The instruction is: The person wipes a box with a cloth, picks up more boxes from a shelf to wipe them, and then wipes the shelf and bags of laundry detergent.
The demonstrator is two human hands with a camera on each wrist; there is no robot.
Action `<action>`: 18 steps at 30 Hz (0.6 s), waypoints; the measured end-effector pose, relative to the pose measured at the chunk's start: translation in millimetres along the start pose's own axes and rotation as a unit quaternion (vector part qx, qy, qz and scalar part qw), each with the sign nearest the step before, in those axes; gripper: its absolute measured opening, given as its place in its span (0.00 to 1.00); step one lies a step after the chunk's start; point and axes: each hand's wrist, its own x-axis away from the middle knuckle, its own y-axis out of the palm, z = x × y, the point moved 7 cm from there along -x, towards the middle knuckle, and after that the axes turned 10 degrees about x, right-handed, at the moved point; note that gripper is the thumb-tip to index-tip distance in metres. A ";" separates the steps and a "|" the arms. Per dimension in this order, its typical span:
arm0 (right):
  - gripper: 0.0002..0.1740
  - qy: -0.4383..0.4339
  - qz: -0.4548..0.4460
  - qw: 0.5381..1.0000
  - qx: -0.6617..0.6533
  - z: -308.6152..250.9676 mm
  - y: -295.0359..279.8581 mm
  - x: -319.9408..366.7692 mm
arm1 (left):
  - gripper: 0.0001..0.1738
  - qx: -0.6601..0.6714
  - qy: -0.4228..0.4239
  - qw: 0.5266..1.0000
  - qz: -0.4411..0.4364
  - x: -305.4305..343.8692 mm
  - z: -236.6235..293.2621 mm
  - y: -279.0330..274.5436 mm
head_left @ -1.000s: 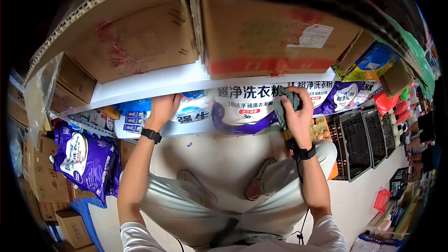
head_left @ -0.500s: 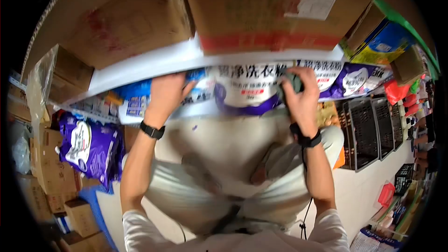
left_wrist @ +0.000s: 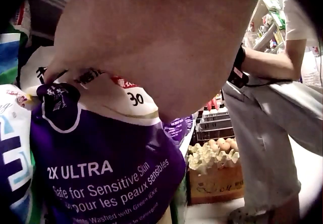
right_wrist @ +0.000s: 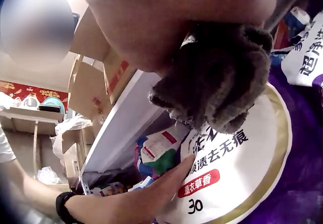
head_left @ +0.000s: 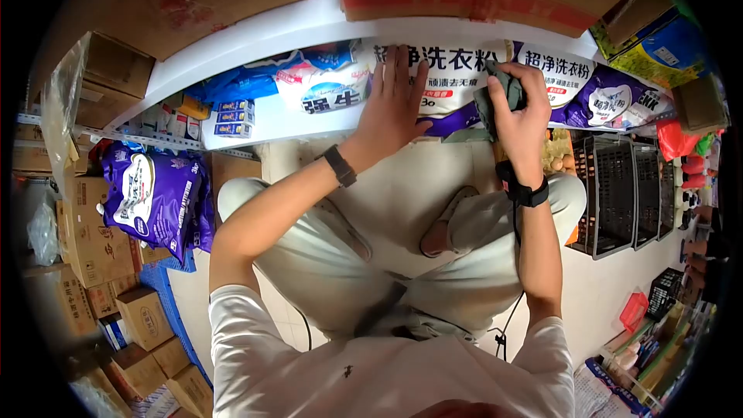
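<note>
A purple and white laundry powder bag (head_left: 455,85) stands on a white shelf in the head view. My left hand (head_left: 393,104) lies against its front left part with fingers stretched out. In the left wrist view, that hand covers much of the bag's (left_wrist: 106,148) upper front. My right hand (head_left: 528,118) grips a crumpled dark grey-green cloth (head_left: 485,112) at the bag's right side. Seen from the right wrist, the bunched cloth (right_wrist: 217,77) overlaps the bag's white label (right_wrist: 227,168). A white and blue bag (head_left: 329,89) stands left of it.
Cardboard boxes (head_left: 232,0) fill the shelf above. More purple bags (head_left: 615,101) stand to the right, near black crates (head_left: 604,193) and an egg box (left_wrist: 214,183). Another purple bag (head_left: 159,197) sits at the left, beside stacked cartons (head_left: 89,240).
My left hand has moved right, from the white and blue bag onto the laundry powder bag. The right hand keeps the cloth at the bag's right side. The head view has tilted down.
</note>
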 end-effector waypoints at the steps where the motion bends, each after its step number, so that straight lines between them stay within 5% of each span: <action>1: 0.13 -0.001 -0.004 1.000 -0.002 -1.1 0.2 1.1 | 0.63 -0.002 -0.001 1.000 -0.004 -0.3 0.0 0.5; 18: 0.20 0.031 -0.034 0.999 -0.016 -3.5 23.7 9.7 | 0.61 -0.039 0.008 0.999 -0.002 2.7 -3.0 2.5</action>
